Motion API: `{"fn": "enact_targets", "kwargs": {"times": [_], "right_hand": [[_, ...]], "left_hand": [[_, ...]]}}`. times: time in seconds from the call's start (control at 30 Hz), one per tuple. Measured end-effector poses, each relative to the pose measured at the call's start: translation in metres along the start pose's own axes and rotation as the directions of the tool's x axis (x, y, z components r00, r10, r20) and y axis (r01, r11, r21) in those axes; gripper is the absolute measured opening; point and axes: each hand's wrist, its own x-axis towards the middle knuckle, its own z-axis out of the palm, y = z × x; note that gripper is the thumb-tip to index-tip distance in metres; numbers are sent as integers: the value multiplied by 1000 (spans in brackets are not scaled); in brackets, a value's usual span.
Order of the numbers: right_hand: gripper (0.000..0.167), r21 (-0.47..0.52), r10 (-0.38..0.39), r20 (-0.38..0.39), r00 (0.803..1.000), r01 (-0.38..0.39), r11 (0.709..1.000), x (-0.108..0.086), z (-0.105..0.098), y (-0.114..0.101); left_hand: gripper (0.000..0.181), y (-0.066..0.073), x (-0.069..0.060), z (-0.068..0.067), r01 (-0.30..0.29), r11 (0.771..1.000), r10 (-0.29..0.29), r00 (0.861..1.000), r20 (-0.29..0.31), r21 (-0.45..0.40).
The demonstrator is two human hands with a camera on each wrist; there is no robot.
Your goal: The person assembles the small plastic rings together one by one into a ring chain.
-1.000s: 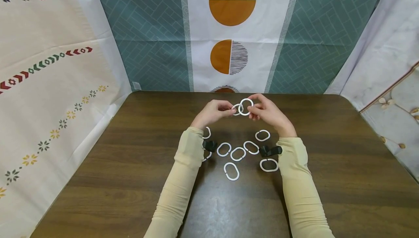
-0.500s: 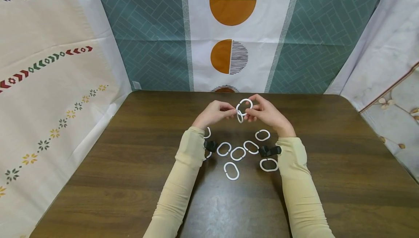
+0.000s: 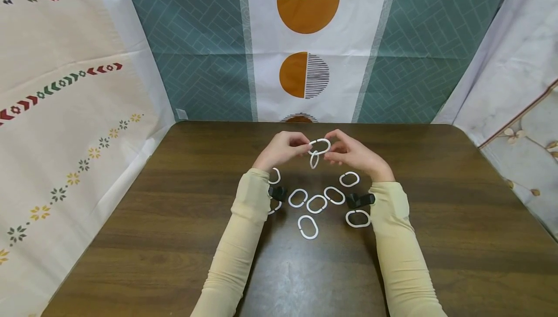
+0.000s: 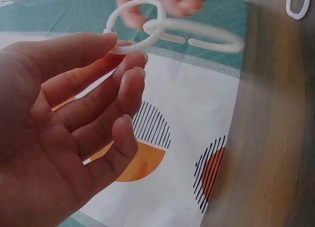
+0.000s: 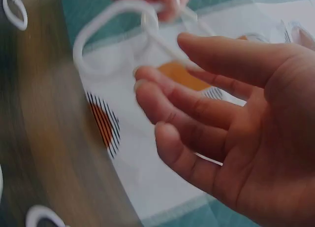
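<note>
Two white plastic rings are linked in the air above the far part of the table. My left hand (image 3: 281,151) pinches the upper ring (image 3: 322,139) between thumb and index finger; the other ring (image 3: 311,162) dangles from it. In the left wrist view, the held ring (image 4: 161,15) passes through the hanging ring (image 4: 231,32), which has a small gap in its side. My right hand (image 3: 357,154) is just right of the upper ring, thumb and fingers spread apart and holding nothing. The right wrist view shows the right hand (image 5: 236,109) with the rings blurred beyond its fingertips.
Several loose white oval rings lie on the brown wooden table (image 3: 174,239) between the forearms, among them one near the front (image 3: 301,229) and one by the right sleeve (image 3: 358,226). The left forearm partly hides two. Patterned cloths hang behind and beside the table.
The upper ring has moved slightly left and down and tilted flatter, with the second ring hanging below it. My right fingers have let go of the upper ring.
</note>
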Motion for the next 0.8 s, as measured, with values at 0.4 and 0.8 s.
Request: {"fn": "enact_targets", "kwargs": {"times": [0.4,0.8], "right_hand": [[42,-164,97,34,995,-90,982,-16,-23,53],[37,-313,104,110,988,-65,948,-19,-28,84]], "left_hand": [[15,-4,-1,-5,9,1000,-9,1000,-13,-4],[16,-3,-4,-7,19,1000,-19,1000,-7,1]]}}
